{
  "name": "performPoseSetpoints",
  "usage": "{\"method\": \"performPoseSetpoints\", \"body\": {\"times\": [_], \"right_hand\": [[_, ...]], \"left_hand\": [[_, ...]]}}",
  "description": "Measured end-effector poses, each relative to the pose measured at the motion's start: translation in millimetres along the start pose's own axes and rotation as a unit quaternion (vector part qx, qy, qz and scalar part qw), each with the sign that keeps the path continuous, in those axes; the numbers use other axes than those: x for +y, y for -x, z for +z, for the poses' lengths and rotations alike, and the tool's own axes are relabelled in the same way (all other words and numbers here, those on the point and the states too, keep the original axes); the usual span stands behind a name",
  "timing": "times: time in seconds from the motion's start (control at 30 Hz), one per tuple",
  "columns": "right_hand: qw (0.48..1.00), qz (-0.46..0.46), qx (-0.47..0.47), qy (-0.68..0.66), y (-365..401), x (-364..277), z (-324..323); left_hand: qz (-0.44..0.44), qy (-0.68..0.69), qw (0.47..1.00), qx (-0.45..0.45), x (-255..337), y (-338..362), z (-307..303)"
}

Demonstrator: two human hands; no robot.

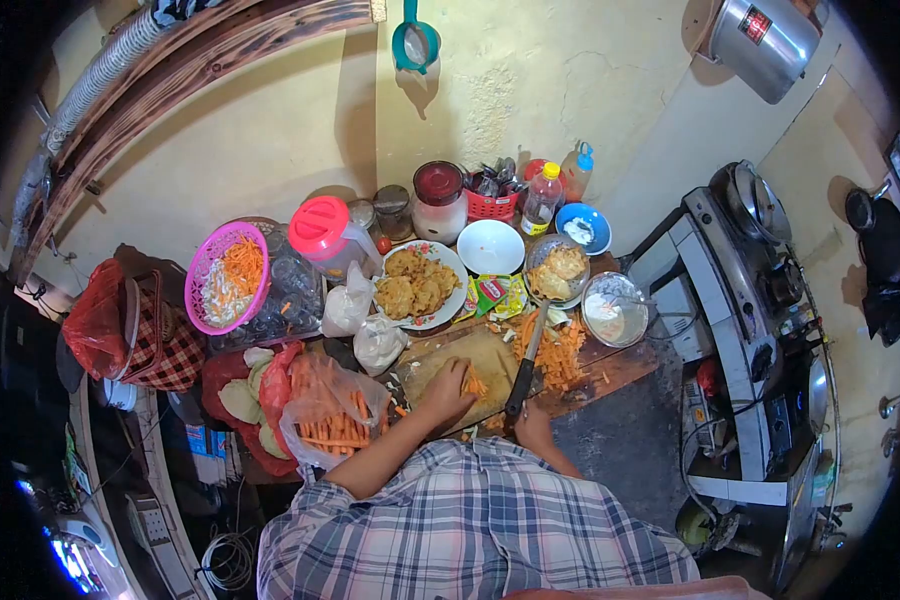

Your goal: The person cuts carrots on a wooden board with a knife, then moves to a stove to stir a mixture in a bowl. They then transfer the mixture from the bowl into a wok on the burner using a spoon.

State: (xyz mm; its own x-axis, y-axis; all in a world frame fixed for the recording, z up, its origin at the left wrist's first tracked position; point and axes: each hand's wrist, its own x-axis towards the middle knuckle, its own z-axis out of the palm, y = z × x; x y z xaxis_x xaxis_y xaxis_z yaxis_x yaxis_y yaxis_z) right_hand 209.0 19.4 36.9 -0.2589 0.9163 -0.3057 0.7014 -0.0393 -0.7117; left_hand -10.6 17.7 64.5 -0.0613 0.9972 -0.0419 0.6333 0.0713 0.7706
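**Colour overload on this counter**

Cut carrots (562,352) are bright orange, and the knife (523,375) has a black handle. The shirt (460,530) is blue, white and pink plaid. Hot pink colander (206,262), pink jug lid (319,222). There's a blue bowl (597,240) and a white bowl (490,247). The bag (165,348) is red-and-black check, the strainer (413,42) teal, the wall (270,130) pale yellow.

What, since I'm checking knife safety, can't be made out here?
Head view only:
- Grip of the right hand: fingers wrapped round the knife handle, too small to see.
- The carrot: mostly covered by the left hand holding it.
- Contents of the jar: too small.
- The steel pot: cut off by the top edge.
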Motion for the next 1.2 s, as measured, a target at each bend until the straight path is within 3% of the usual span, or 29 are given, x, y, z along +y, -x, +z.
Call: {"method": "performPoseSetpoints", "body": {"times": [0.07,0.1,0.17,0.27,0.5,0.7,0.8,0.9,0.97,1.0,1.07,1.1,1.13,1.17,1.2], "right_hand": [[0.995,-0.033,0.083,-0.033,-3,12,0],[0.996,-0.032,0.082,-0.034,-3,18,2],[0.997,-0.023,0.078,-0.007,-6,29,4],[0.997,-0.013,0.07,-0.006,0,12,-5],[0.997,-0.044,0.06,-0.016,1,14,4],[0.999,-0.003,0.027,-0.018,-8,-5,2],[0.997,-0.011,0.022,0.068,-11,-21,-5],[0.994,-0.059,0.041,0.076,-14,-30,-5],[0.986,-0.102,0.126,0.047,-20,-21,4],[0.985,-0.107,0.125,0.045,-25,-14,9],[0.986,-0.124,0.089,0.068,-34,-1,16],[0.986,-0.128,0.089,0.066,-34,0,16],[0.984,-0.135,0.093,0.072,-32,0,14],[0.982,-0.141,0.098,0.077,-30,0,13],[0.982,-0.141,0.101,0.076,-24,-6,8]], "left_hand": [[0.104,-0.13,0.986,-0.005,12,-1,-4],[0.103,-0.13,0.986,-0.007,11,-1,-1],[0.15,-0.19,0.966,-0.093,6,-6,9],[0.176,-0.188,0.959,-0.121,-14,-4,25],[0.139,-0.177,0.959,-0.175,-24,-5,32],[0.127,-0.197,0.956,-0.177,-13,-12,37],[0.106,-0.209,0.956,-0.174,-16,-13,41],[0.076,-0.14,0.977,-0.14,-38,-16,44],[0.06,-0.059,0.996,-0.043,-34,-20,21],[0.059,-0.061,0.996,-0.038,-27,-18,1],[-0.037,0.012,0.997,0.071,-17,-17,-52],[-0.033,0.044,0.988,0.147,-25,-21,-78],[-0.094,0.022,0.973,0.211,-33,-24,-109],[-0.086,0.048,0.953,0.286,-48,-23,-142],[-0.04,-0.013,0.935,0.353,-36,-16,-184]]}}
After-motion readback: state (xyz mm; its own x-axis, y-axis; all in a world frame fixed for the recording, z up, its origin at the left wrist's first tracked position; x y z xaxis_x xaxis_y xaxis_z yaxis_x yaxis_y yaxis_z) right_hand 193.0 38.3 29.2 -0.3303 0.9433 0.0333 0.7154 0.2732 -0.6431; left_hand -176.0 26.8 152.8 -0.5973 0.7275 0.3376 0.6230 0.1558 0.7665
